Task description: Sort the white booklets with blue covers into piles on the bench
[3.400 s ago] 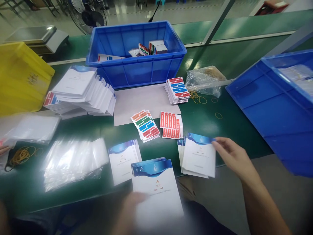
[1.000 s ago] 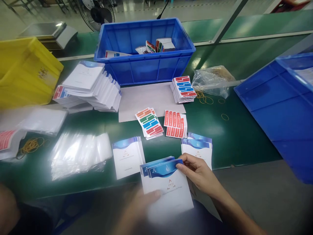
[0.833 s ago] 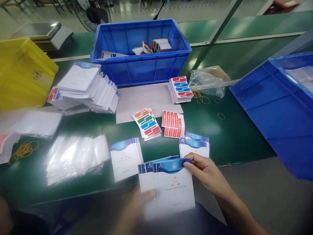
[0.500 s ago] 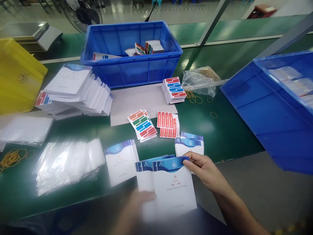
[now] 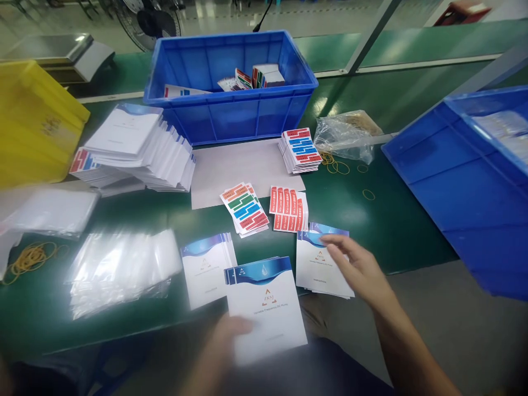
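Note:
My left hand [image 5: 226, 341], blurred, grips a small stack of white booklets [image 5: 268, 313] with blue wavy tops, its thumb lying on the front cover. Over the pile of like booklets [image 5: 322, 269] on the right is my right hand [image 5: 358, 267], thumb and fingers a little apart with nothing between them. Whether its fingertips touch the top booklet I cannot tell. Another booklet pile [image 5: 206, 275] lies left of the held stack. Behind these are colored sticker sheets [image 5: 245, 208] and red label sheets [image 5: 287, 209].
Clear plastic bags [image 5: 124, 269] and rubber bands [image 5: 33, 259] lie at left. A tall booklet stack [image 5: 124, 132] stands beside a yellow bin [image 5: 37, 121]. One blue crate [image 5: 231, 115] is at the back, another blue crate [image 5: 462, 187] at right. A banded sticker stack [image 5: 300, 148] sits on grey paper [image 5: 239, 165].
My right hand has let go of the booklet at the front of the held stack and moved right over the right pile. The booklets in my left hand now overlap more closely.

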The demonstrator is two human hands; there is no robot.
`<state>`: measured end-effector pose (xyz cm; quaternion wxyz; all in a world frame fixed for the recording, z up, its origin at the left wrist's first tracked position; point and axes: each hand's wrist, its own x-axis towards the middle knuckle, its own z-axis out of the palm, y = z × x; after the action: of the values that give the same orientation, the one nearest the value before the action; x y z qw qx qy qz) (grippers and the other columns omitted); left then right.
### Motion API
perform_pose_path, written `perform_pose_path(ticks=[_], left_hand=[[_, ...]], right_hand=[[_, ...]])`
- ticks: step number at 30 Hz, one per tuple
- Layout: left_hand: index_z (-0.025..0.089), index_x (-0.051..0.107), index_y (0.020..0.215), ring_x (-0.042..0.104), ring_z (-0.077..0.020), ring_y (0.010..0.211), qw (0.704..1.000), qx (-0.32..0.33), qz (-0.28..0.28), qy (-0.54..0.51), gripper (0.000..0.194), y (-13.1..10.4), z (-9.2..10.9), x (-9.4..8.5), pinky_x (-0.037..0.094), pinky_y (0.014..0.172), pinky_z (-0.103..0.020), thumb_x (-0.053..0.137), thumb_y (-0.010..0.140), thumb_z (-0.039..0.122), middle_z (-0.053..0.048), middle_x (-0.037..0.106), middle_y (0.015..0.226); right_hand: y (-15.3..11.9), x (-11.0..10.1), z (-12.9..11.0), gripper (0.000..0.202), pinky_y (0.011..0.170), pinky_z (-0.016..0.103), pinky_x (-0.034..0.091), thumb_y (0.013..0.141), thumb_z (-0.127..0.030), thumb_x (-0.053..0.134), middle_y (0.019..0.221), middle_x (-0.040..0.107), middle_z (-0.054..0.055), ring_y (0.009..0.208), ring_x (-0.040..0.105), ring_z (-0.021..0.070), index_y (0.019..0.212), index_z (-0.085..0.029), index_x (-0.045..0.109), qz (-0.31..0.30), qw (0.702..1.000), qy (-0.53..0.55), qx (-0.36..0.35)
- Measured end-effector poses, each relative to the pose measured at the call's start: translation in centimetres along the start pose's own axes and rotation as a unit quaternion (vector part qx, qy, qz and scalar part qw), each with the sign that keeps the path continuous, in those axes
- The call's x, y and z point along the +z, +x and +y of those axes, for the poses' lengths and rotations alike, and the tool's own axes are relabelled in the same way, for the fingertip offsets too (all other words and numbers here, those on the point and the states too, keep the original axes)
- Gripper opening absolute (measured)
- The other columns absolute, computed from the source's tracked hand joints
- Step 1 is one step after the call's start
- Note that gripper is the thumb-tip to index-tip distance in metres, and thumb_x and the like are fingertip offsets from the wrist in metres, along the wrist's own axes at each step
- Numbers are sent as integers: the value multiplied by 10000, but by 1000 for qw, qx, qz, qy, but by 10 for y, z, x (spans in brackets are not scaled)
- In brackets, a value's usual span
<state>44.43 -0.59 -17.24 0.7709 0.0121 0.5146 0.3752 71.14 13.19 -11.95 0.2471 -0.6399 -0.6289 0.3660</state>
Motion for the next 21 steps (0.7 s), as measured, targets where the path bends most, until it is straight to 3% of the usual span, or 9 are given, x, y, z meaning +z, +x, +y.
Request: perform_pose_path(ticks=[3, 6, 9, 13, 18, 21], left_hand=[[85, 766, 798, 657, -328, 873, 1000, 0, -16, 19, 407, 1, -1, 4, 468, 923, -451, 792, 464, 316, -121, 759, 855], [99, 769, 836, 647, -335, 934, 999, -9, -21, 23, 446, 1, -5, 5, 468, 923, -438, 815, 453, 323, -118, 759, 909], [111, 766, 763, 647, -340, 921, 1000, -15, -14, 20, 393, 1, -9, 4, 467, 928, -457, 835, 446, 333, -110, 758, 857], [116, 764, 773, 647, -323, 869, 1000, -1, 0, 28, 399, 0, -9, 7, 480, 887, -460, 842, 452, 340, -106, 750, 843], [145, 764, 847, 652, -343, 911, 999, -15, 2, 42, 403, 1, -4, 10, 494, 874, -461, 815, 499, 341, -99, 751, 904], [138, 761, 819, 666, -323, 872, 999, -9, 7, 33, 353, 1, -1, 11, 514, 849, -439, 790, 518, 319, -88, 757, 862]], right_hand=[[-8, 23, -30, 259, 675, 277, 466, 920, -413, 496, 782, 622, 25, 736, 581, 169, 831, -199, 612, -148, 984, 91, -46], [-13, 37, -48, 319, 535, 238, 385, 896, -426, 544, 624, 505, -21, 572, 460, 117, 688, -184, 538, -175, 975, 136, -30], [-15, 37, -51, 329, 518, 232, 374, 913, -431, 521, 634, 518, -12, 569, 458, 114, 710, -175, 560, -188, 968, 167, -17], [-20, 30, -47, 301, 570, 256, 439, 938, -386, 492, 677, 625, 13, 631, 568, 157, 763, -190, 638, -173, 978, 106, -44], [-30, 22, -47, 198, 805, 341, 525, 919, -309, 534, 955, 744, 29, 872, 692, 236, 958, -252, 719, -75, 990, -23, -115], [-33, 6, -46, 193, 678, 319, 551, 888, -344, 572, 807, 748, 16, 719, 698, 223, 836, -256, 737, -60, 993, -11, -99]])
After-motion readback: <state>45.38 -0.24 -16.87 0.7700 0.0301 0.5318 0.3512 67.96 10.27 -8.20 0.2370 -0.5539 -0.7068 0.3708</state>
